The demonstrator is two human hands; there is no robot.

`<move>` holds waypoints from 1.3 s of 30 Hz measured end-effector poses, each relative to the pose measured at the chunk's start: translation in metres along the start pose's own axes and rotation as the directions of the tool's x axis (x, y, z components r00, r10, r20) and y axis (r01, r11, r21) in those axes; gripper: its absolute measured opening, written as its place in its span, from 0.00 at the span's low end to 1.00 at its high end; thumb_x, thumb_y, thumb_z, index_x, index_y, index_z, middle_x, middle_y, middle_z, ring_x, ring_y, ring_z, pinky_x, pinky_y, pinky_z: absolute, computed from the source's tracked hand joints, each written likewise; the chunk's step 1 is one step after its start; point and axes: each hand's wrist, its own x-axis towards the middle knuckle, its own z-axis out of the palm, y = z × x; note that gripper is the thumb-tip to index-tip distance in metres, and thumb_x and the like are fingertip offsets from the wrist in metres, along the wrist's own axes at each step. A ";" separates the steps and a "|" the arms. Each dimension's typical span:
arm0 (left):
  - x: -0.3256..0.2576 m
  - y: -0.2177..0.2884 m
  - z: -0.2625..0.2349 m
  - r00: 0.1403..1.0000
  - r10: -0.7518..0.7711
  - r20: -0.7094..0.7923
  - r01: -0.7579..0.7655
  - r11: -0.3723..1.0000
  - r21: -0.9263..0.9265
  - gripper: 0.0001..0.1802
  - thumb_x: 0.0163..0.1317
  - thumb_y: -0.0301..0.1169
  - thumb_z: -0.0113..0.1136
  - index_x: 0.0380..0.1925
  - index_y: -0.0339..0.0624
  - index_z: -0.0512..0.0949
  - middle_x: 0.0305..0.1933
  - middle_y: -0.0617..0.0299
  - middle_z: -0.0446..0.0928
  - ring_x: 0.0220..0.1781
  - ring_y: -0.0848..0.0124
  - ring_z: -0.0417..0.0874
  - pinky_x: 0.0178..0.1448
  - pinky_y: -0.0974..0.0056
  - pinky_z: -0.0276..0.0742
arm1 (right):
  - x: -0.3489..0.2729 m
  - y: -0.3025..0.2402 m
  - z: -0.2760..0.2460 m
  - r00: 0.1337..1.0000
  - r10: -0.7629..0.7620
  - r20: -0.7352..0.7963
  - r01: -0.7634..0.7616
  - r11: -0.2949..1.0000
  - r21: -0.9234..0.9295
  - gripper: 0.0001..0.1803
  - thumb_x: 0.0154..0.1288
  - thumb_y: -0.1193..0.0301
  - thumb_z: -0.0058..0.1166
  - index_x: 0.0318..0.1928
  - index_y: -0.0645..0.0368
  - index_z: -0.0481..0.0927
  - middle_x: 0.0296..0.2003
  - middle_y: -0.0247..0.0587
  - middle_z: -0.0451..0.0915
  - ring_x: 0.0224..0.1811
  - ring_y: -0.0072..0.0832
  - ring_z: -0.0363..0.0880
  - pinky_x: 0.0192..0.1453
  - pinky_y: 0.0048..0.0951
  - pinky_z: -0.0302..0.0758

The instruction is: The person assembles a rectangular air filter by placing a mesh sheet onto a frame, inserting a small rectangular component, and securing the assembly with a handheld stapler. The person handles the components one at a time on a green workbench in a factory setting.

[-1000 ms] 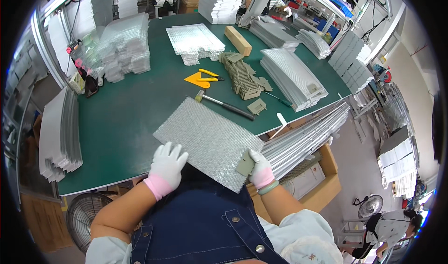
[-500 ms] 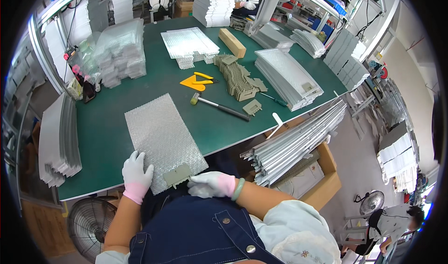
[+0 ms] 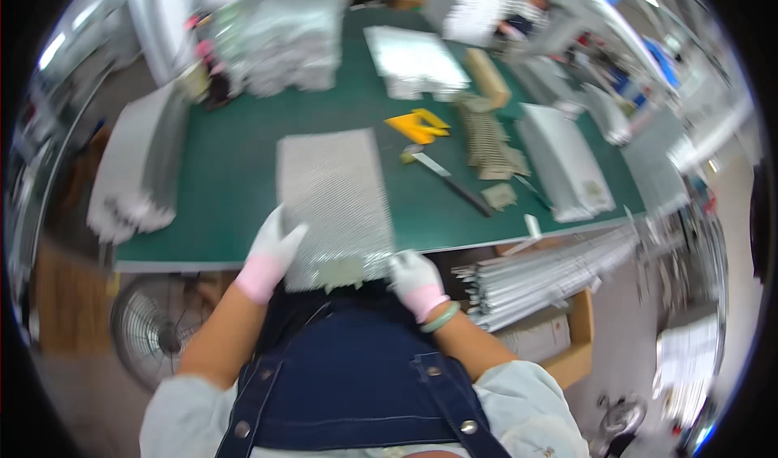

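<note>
A silver, textured mesh sheet (image 3: pixel 336 191) lies at the table's front edge, its near end reaching out over my lap. My left hand (image 3: pixel 274 249), in a white glove with a pink cuff, has its thumb over the sheet's left edge and its fingers along that edge. On the near right corner, the gloved fingers of my right hand (image 3: pixel 415 278) are closed at the rim; blur hides their exact grip. Between both hands, a small grey-green toothed plate (image 3: pixel 344 273) sits at the sheet's near end.
Beyond the sheet lie yellow-handled pliers (image 3: pixel 429 122), a hammer (image 3: pixel 450 183) and a row of grey-green plates (image 3: pixel 484 138). Stacked panels stand left (image 3: pixel 138 162) and right (image 3: pixel 563 158). Metal strips (image 3: pixel 551 272) jut out beside the table's front right edge, above a cardboard box (image 3: pixel 577 340).
The view has swung, and the mesh sheet now lies straighter before me. My right hand has moved from beside the small plate to the sheet's right corner. My left hand stays at the left edge.
</note>
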 end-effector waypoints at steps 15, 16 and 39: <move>0.014 0.013 0.017 0.990 0.138 -0.004 -0.089 0.663 0.743 0.38 0.60 0.54 0.59 0.65 0.43 0.72 0.74 0.44 0.63 0.73 0.44 0.63 0.73 0.45 0.60 | 0.027 -0.013 0.002 0.999 0.023 -0.035 -0.027 0.994 -0.110 0.19 0.72 0.58 0.52 0.44 0.65 0.79 0.29 0.51 0.84 0.34 0.46 0.85 0.43 0.42 0.80; 0.016 0.000 0.025 0.969 0.245 -0.036 -0.121 0.598 0.792 0.38 0.61 0.55 0.59 0.65 0.43 0.71 0.73 0.46 0.63 0.72 0.45 0.63 0.71 0.44 0.60 | 0.023 -0.026 -0.005 0.998 0.014 -0.055 -0.023 0.986 -0.163 0.21 0.71 0.56 0.52 0.46 0.65 0.79 0.30 0.52 0.84 0.36 0.49 0.84 0.45 0.44 0.79; 0.022 0.017 -0.009 0.831 0.527 -0.176 -0.419 0.803 0.424 0.31 0.70 0.37 0.56 0.68 0.33 0.65 0.72 0.38 0.63 0.75 0.45 0.62 0.78 0.49 0.55 | -0.150 0.326 -0.153 0.290 0.927 -0.240 -0.659 0.375 0.652 0.24 0.69 0.57 0.58 0.51 0.67 0.82 0.45 0.48 0.85 0.43 0.38 0.85 0.46 0.40 0.80</move>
